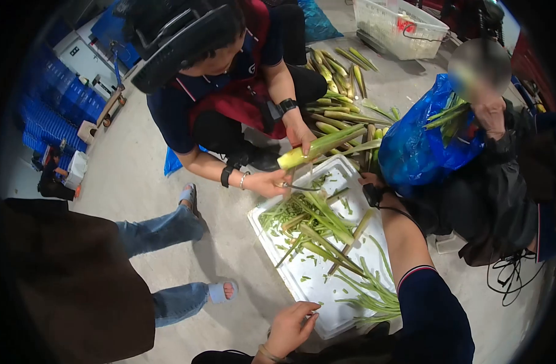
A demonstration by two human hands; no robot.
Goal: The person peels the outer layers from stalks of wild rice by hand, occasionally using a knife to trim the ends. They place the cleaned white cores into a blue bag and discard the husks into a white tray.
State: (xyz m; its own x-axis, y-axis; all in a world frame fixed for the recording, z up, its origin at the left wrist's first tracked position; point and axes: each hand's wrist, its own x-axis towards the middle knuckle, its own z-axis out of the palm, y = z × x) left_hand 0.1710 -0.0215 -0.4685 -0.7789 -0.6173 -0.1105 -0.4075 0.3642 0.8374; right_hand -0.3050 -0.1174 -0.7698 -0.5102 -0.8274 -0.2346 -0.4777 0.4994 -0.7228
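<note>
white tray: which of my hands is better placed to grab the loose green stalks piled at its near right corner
Probably the left. The left hand hovers open at the near edge of the white tray, close to the loose green stalks. The right hand is stretched to the tray's far side, against the blue bag.

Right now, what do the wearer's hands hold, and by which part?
Left hand holds nothing, fingertips at the white tray's edge. Right hand, by the blue bag: cannot tell.
</note>
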